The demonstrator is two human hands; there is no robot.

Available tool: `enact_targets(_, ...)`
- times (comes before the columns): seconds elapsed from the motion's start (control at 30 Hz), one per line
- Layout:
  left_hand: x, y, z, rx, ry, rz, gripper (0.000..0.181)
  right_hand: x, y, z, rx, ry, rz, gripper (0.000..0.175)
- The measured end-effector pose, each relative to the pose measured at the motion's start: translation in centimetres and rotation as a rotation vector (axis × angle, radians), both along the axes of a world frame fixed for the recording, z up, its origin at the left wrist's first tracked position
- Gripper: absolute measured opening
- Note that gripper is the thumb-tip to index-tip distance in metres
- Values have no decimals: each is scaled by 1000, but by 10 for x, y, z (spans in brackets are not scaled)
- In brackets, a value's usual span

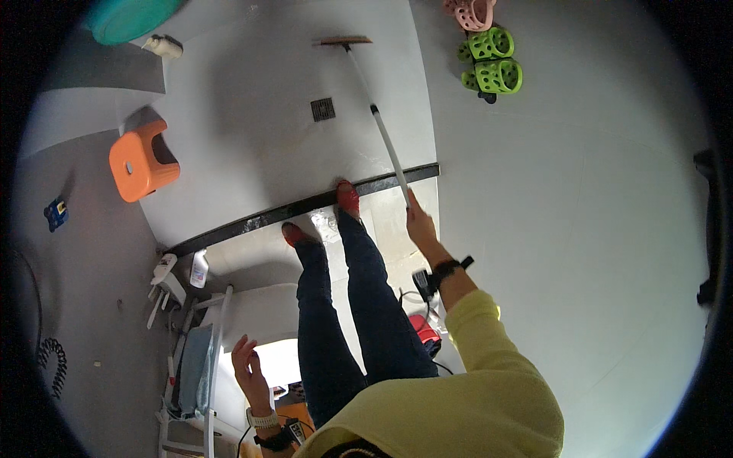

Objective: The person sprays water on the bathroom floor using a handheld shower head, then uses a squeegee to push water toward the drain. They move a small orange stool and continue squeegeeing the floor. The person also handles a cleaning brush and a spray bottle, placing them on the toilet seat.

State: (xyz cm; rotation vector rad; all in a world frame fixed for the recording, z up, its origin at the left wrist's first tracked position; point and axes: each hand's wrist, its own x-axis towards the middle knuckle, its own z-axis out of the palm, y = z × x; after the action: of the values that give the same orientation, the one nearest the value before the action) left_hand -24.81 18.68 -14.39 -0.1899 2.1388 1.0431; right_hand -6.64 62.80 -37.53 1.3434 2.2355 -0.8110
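Note:
My right hand (421,223) grips the light-coloured pole (388,137) of a floor squeegee near its end. The pole stretches away over a dark threshold strip (275,214) to the squeegee's orange-brown head (343,41), which lies far ahead on the pale floor. A square floor drain (323,109) sits left of the pole, nearer to me than the head. Low on the left, my left hand (250,372) hangs in the air with fingers loosely curled and nothing in them, to the right of a metal rack (215,355) with a blue-grey cloth (194,366) on it.
An orange plastic stool (134,163) stands left by the wall. White bottles (199,269) are at the threshold's left end. Green clogs (498,77) and pink clogs (475,12) are up on the right. A teal basin (129,20) and a pump bottle (164,46) are at upper left.

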Motion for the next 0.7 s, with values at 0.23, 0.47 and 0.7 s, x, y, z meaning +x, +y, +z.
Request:
enact_targets(0.23, 3, 6, -9, 90, 23, -20, 22, 108, -37, 100, -98, -253, 49, 63)
enact_targets(0.47, -4, -3, -6, 63, 74, -103, 21, 100, -16, 131, -38, -74, 55, 54)
enact_targets(0.7, -5, -15, 1, 79, 71, -7, 22, 81, -34, 109, -124, -293, 2, 59)
